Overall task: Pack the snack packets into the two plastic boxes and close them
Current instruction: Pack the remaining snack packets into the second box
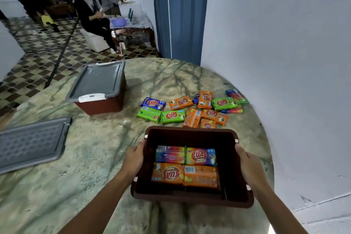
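Left hand: the left hand (133, 157) holds the left side of the open brown box (191, 200), with its fingers out of sight behind the wall.
Right hand: the right hand (248, 165) holds the right side of the same box, thumb near the rim.
Open box: it sits near the table's front edge, with no lid on. Four snack packets (187, 167) lie flat inside, two orange ones in front and two others behind.
Loose packets: a bunch of loose packets (191, 109) in orange, green and blue lies on the marble table (95, 157), just behind the open box.
Other box: the second box (99, 89) stands far back on the left, with its grey lid on top.
Spare lid: a grey lid (32, 143) lies flat at the left edge of the table.
What could go wrong: the box is close to the table edge, so a pull toward the person might tip it off. If packets get piled in crooked, the lid may not snap shut.
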A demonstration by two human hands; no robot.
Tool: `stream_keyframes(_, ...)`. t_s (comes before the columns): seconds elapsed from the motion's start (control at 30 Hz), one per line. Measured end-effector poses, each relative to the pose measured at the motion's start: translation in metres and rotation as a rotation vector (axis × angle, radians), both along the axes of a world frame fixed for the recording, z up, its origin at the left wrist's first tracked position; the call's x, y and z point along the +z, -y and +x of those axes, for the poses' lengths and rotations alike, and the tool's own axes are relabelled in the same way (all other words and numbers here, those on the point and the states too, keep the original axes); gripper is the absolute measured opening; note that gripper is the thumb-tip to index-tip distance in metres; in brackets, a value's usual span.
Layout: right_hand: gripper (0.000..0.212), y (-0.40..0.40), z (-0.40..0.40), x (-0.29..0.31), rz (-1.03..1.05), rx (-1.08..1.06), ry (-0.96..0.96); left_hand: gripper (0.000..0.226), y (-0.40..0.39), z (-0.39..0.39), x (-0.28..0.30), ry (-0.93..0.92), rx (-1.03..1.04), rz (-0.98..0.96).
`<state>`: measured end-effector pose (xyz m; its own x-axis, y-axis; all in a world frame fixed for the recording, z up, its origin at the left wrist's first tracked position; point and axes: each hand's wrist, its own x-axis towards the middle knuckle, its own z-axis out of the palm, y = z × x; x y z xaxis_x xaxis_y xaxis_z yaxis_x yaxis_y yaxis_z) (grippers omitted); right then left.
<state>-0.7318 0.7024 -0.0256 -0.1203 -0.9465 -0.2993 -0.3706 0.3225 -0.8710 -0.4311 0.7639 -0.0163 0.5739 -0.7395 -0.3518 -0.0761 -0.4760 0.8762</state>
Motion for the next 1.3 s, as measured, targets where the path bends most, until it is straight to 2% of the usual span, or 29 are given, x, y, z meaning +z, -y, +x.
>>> stream_keyframes(0.07,0.056,-0.003,0.001,0.001,-0.028,-0.016,-0.083,0.043,0.0,0.002,-0.003,0.017,-0.002,-0.006)
stream_keyframes(0.17,0.043,-0.004,0.0,0.007,-0.096,-0.022,-0.252,0.042,0.0,0.006,-0.005,-0.026,-0.066,0.015)
stream_keyframes(0.23,0.037,-0.002,-0.001,0.011,-0.153,0.026,-0.39,0.032,0.002,0.015,-0.008,-0.044,-0.117,0.027)
stream_keyframes(0.33,0.038,0.015,0.001,0.023,-0.323,0.135,-0.546,0.007,0.024,0.039,0.0,0.073,-0.151,-0.01)
stream_keyframes(0.43,0.028,0.056,0.023,0.048,-0.489,0.315,-0.527,0.02,0.073,0.056,0.012,0.258,-0.246,-0.094)
stream_keyframes(0.5,0.03,0.094,0.048,0.052,-0.501,0.509,-0.566,0.024,0.114,0.053,0.015,0.47,-0.453,-0.086)
stream_keyframes(0.6,0.046,0.152,0.088,0.032,-0.448,0.836,-0.837,0.045,0.173,0.034,0.004,0.811,-0.83,0.031)
stream_keyframes(0.7,0.072,0.19,0.121,0.003,-0.341,1.112,-1.074,0.069,0.214,0.018,-0.023,1.077,-1.015,0.201)
stream_keyframes(0.77,0.108,0.209,0.136,-0.017,-0.195,1.176,-1.098,0.082,0.233,0.012,-0.043,1.162,-1.077,0.3)
stream_keyframes(0.83,0.131,0.22,0.149,-0.032,-0.105,1.162,-1.143,0.087,0.246,0.008,-0.057,1.225,-1.114,0.342)
stream_keyframes(0.93,0.134,0.224,0.163,-0.04,-0.098,1.156,-1.239,0.073,0.254,0.01,-0.065,1.202,-1.07,0.256)
stream_keyframes(1.0,0.126,0.226,0.165,-0.04,-0.116,1.113,-1.202,0.067,0.253,0.011,-0.067,1.152,-1.027,0.227)
stream_keyframes(1.1,0.114,0.221,0.155,-0.031,-0.16,1.002,-1.046,0.068,0.249,0.014,-0.06,1.001,-0.899,0.196)
stream_keyframes(1.2,0.109,0.209,0.137,0.0,-0.234,0.807,-0.849,0.07,0.241,0.019,-0.024,0.813,-0.724,0.075)
stream_keyframes(1.3,0.099,0.189,0.119,0.047,-0.238,0.578,-0.561,0.073,0.221,0.023,0.026,0.758,-0.731,-0.032)
